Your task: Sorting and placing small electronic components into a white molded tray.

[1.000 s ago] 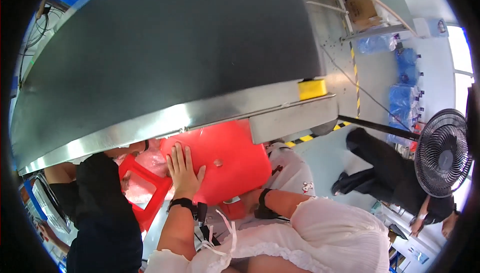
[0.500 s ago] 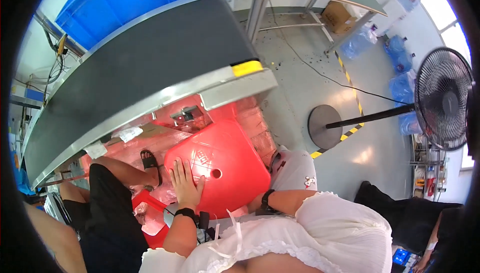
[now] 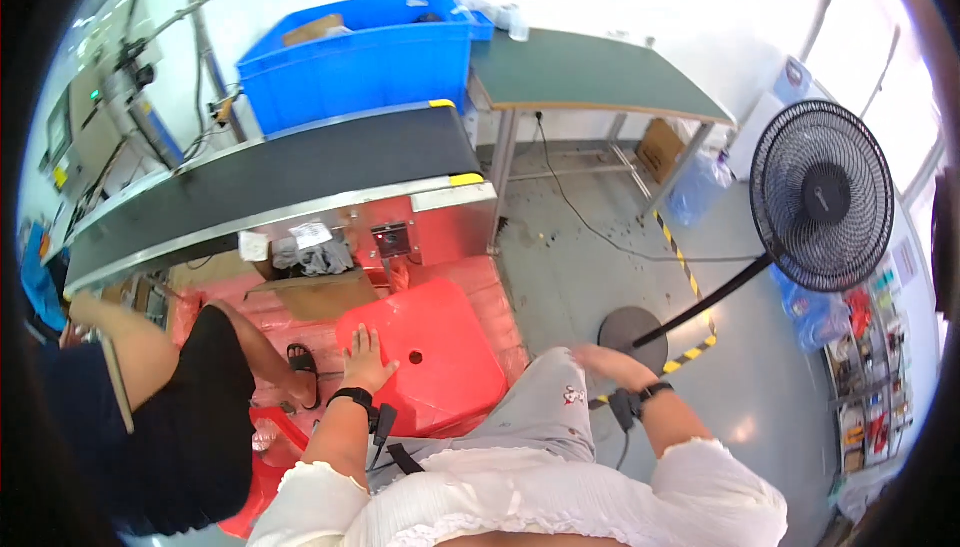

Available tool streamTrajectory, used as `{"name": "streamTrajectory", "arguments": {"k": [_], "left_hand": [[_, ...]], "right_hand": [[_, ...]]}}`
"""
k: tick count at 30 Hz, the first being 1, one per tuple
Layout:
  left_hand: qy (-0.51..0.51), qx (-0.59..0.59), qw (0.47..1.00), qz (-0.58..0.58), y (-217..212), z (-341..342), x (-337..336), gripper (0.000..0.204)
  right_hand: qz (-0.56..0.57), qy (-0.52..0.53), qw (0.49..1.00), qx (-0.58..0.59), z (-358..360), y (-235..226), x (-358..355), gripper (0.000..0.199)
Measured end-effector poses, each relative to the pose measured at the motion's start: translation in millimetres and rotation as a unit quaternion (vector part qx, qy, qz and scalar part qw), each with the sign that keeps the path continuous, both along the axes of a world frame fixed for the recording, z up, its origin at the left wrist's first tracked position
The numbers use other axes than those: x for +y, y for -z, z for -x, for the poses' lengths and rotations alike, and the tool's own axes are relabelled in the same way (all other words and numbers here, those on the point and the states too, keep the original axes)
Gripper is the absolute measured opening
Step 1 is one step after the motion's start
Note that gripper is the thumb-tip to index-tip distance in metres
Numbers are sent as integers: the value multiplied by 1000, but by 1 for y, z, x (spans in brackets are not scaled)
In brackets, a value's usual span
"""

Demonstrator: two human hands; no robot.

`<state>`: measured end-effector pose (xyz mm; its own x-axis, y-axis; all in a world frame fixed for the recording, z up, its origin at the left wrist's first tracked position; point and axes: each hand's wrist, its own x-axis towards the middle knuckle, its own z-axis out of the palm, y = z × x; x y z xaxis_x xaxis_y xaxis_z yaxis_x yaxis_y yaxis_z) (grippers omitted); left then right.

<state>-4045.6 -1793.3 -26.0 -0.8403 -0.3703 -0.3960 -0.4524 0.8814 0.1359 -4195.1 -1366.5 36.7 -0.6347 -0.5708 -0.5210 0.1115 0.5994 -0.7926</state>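
Note:
A red plastic stool with a round hole in its seat stands in front of me. My left hand lies on the left part of that seat, fingers spread, holding nothing. Out to the right of the stool is my right hand, beside my grey-trousered knee. Motion smears its fingers, and no object shows in it. Both wrists carry black straps with small dark devices.
A conveyor with a dark belt runs across ahead, a blue bin behind it. A green-topped table stands far right. Nearer right is a black fan. Another person sits at left. Flattened cardboard lies beneath the conveyor.
My view has tilted up, bringing more of the bin and table into sight. My right hand has come away from the stool's right side and moved right. My left hand stays on the seat.

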Motion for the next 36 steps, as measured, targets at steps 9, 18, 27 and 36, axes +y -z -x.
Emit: {"name": "streamTrajectory", "arguments": {"k": [9,18,27,36], "left_hand": [[50,13,988,-144,-16,-93,25,72],[-97,45,985,-137,-8,-174,27,53],[-171,194,947,-188,23,-204,47,57],[-254,151,907,-301,11,-247,38,55]], "right_hand": [[-70,-391,884,246,55,66,-44,44],[15,-664,684,300,48,55,-322,40],[-32,-740,583,334,33,26,-419,36],[-90,-712,614,329,89,26,-368,32]]}}
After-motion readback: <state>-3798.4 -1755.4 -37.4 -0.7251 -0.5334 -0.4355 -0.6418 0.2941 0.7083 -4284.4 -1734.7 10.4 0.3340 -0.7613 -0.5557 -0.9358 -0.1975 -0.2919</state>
